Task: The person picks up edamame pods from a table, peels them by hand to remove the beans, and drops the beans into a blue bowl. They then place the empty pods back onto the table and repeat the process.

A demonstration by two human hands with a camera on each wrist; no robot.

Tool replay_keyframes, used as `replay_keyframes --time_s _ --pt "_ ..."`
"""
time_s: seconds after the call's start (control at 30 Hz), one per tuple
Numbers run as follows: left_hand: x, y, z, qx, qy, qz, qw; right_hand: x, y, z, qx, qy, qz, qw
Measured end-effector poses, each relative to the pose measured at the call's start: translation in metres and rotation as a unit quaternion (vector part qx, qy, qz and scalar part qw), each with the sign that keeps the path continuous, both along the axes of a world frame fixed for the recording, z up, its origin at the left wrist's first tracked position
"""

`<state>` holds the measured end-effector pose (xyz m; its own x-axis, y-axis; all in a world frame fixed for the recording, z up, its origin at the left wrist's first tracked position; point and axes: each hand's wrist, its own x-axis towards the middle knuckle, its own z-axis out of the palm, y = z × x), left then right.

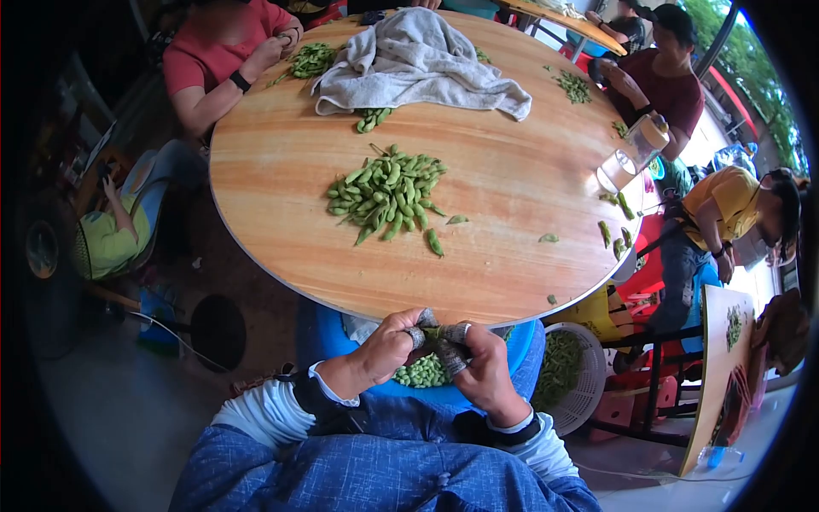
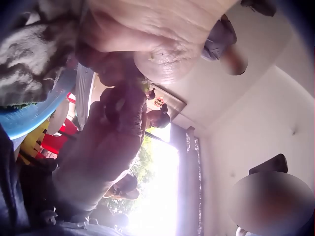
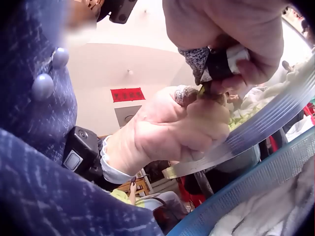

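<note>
Beyond blue clothing [image 1: 367,474], a green pod [image 1: 433,332] was pinched by left hand [image 1: 381,348] and right hand [image 1: 488,369]; shelling seemed underway, squeezing needed.

Worn on the head, one view looks forward and down across the desk [image 1: 529,205]; both wrist views, very close, tilt upward. All share the left hand [image 1: 380,348] and right hand [image 1: 488,367], bottom centre from the head.

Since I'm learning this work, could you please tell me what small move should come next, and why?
Probably squeeze the small green bean pod open: the left hand and right hand pinch it between them, above shelled pale-green beans in the blue plastic basin.
</note>
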<state>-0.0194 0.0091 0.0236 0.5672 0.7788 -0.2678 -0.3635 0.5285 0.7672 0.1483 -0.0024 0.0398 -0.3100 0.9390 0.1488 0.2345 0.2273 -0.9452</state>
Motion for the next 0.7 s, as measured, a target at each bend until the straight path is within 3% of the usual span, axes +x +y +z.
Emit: replay_keyframes --time_s 0.1,0.2,0.23,0.3,0.33,0.4,0.5,0.6,0.63,0.7 --pt "0.007 -0.003 0.01 0.019 0.072 0.004 0.997 0.004 0.0 0.003 -0.021 0.036 -0.019 0.999" --pt "0.005 -0.003 0.012 0.176 0.183 -0.046 0.966 0.026 0.001 0.003 -0.024 0.085 -0.109 0.99" --pt "-0.002 -0.001 0.003 0.275 0.267 -0.06 0.922 0.044 0.005 0.004 0.003 0.063 -0.159 0.985" --pt "-0.01 0.013 0.029 0.37 0.384 -0.032 0.845 0.085 0.015 0.007 0.094 -0.133 -0.268 0.95" --pt "-0.013 0.024 0.04 0.413 0.438 -0.017 0.798 0.102 0.017 0.004 0.04 -0.119 -0.307 0.943" --pt "-0.014 0.052 0.041 0.513 0.507 0.039 0.691 0.119 0.009 0.017 0.05 -0.226 -0.314 0.921" --pt "-0.013 0.095 0.019 0.631 0.556 0.089 0.533 0.111 0.005 0.009 0.063 -0.097 -0.309 0.944" --pt "-0.009 0.115 0.018 0.588 0.618 -0.029 0.52 0.094 -0.003 0.01 -0.004 -0.047 -0.282 0.958" --pt "-0.009 0.119 0.016 0.598 0.616 -0.027 0.511 0.089 -0.003 0.006 -0.01 -0.021 -0.264 0.964" --pt "-0.008 0.113 0.016 0.58 0.612 -0.018 0.537 0.073 -0.001 0.001 -0.028 0.058 -0.22 0.973"
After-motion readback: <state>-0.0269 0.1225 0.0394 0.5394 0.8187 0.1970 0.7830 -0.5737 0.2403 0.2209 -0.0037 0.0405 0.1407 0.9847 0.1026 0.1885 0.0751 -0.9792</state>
